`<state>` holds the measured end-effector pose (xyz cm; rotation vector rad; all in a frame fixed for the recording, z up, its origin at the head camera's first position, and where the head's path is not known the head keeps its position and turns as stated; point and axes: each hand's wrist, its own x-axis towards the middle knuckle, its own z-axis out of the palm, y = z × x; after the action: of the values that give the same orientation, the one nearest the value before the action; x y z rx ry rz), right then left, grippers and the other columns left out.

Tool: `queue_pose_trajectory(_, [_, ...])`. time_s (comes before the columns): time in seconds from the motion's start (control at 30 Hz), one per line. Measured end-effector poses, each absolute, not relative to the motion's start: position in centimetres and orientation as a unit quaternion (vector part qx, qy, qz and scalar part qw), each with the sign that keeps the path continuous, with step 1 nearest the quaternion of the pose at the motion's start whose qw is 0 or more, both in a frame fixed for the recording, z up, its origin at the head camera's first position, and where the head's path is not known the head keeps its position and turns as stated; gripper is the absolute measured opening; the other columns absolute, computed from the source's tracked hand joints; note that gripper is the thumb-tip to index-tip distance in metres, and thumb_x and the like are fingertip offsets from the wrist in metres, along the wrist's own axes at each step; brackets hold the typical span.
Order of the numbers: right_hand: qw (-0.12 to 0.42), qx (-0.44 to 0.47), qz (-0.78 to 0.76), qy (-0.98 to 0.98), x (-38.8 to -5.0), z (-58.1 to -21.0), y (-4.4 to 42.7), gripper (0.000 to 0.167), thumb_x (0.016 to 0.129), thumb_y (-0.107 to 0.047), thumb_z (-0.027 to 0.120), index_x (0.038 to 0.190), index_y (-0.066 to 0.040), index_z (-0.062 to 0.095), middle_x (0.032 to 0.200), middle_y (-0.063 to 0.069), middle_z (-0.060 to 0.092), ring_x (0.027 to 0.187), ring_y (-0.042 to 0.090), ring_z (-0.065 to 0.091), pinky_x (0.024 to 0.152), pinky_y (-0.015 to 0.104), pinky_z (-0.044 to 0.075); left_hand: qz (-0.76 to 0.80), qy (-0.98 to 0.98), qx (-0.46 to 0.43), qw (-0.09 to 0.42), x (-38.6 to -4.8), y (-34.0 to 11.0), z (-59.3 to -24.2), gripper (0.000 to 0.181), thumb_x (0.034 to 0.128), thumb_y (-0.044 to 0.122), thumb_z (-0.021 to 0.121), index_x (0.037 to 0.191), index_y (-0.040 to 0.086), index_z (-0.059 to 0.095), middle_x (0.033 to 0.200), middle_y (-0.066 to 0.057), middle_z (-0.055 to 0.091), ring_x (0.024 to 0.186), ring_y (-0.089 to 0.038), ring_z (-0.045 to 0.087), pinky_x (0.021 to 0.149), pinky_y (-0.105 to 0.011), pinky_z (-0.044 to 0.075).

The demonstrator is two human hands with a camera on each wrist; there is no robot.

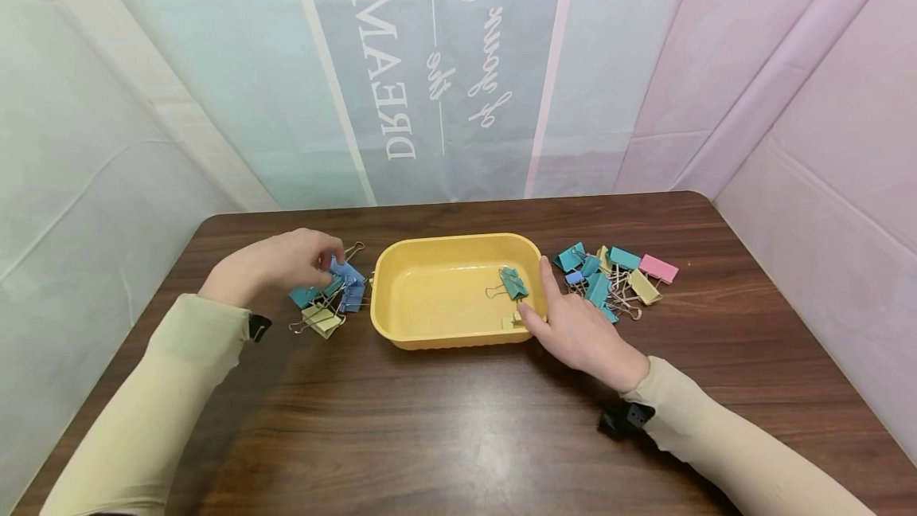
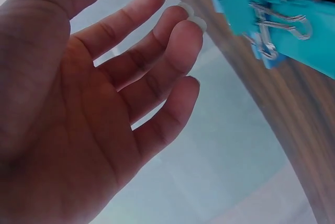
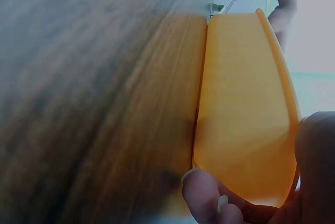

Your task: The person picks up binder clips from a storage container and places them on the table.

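A yellow plastic tray sits mid-table with a teal binder clip and pale yellow clip pieces inside, near its right end. My right hand grips that end, thumb over the rim and fingertips low against the outer wall. Above a pile of binder clips on the left hovers my left hand, its fingers loosely bent. The left wrist view shows nothing in the palm. Beside its fingers are a blue clip and a teal clip; a pale yellow clip lies nearer me.
Right of the tray lies another pile of binder clips, with a pink clip, a yellow clip and several teal ones. The dark wooden table meets a printed fabric backdrop at the back, with fabric walls at both sides.
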<state>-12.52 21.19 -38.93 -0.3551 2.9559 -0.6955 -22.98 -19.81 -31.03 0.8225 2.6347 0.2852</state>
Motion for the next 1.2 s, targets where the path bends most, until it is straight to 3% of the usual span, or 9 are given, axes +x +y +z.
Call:
queue_pose_trajectory(0.3, [0.043, -0.115, -0.224, 0.967, -12.6, -38.9, 21.3, 0.088, 0.102, -0.049, 0.047, 0.158, 0.002, 0.002, 0.052, 0.002, 0.047, 0.046, 0.016, 0.047, 0.045, 0.034, 0.036, 0.14, 0.914, 0.348, 0.155, -24.0, -15.6, -30.4, 0.012, 0.093, 0.012, 0.059, 0.101, 0.015, 0.068, 0.077, 0.002, 0.055, 0.07, -0.015, 0.052, 0.07, -0.036, 0.045])
queue_pose_trajectory(0.73, [0.047, -0.114, -0.224, 0.967, -12.7, -39.0, 21.3, 0.087, 0.102, -0.049, 0.047, 0.158, 0.002, 0.003, 0.053, 0.002, 0.047, 0.047, 0.016, 0.047, 0.045, 0.034, 0.035, 0.136, 0.875, 0.451, 0.115, -24.5, -5.3, -31.0, 0.02, 0.0952, 0.016, 0.056, 0.111, 0.011, 0.068, 0.092, 0.004, 0.062, 0.083, -0.013, 0.058, 0.076, -0.031, 0.047])
queue_pose_trajectory(0.93, [0.052, -0.111, -0.222, 0.967, -12.7, -39.0, 21.2, 0.087, 0.102, -0.048, 0.048, 0.158, 0.002, 0.004, 0.054, 0.003, 0.048, 0.048, 0.016, 0.048, 0.046, 0.034, 0.037, 0.116, 0.867, 0.471, 0.111, -24.1, -1.6, -32.3, 0.025, 0.0948, 0.021, 0.06, 0.117, 0.013, 0.067, 0.109, 0.001, 0.062, 0.096, -0.017, 0.061, 0.082, -0.031, 0.047])
queue_pose_trajectory(1.2, [0.05, -0.119, -0.229, 0.965, -12.6, -39.0, 21.3, 0.087, 0.103, -0.05, 0.045, 0.158, 0.002, 0.003, 0.053, 0.001, 0.047, 0.044, 0.015, 0.045, 0.042, 0.034, 0.034, 0.055, 0.862, 0.483, 0.142, -23.7, 1.9, -34.0, 0.044, 0.0914, 0.03, 0.065, 0.133, 0.018, 0.06, 0.133, 0.002, 0.056, 0.113, -0.013, 0.055, 0.097, -0.034, 0.043])
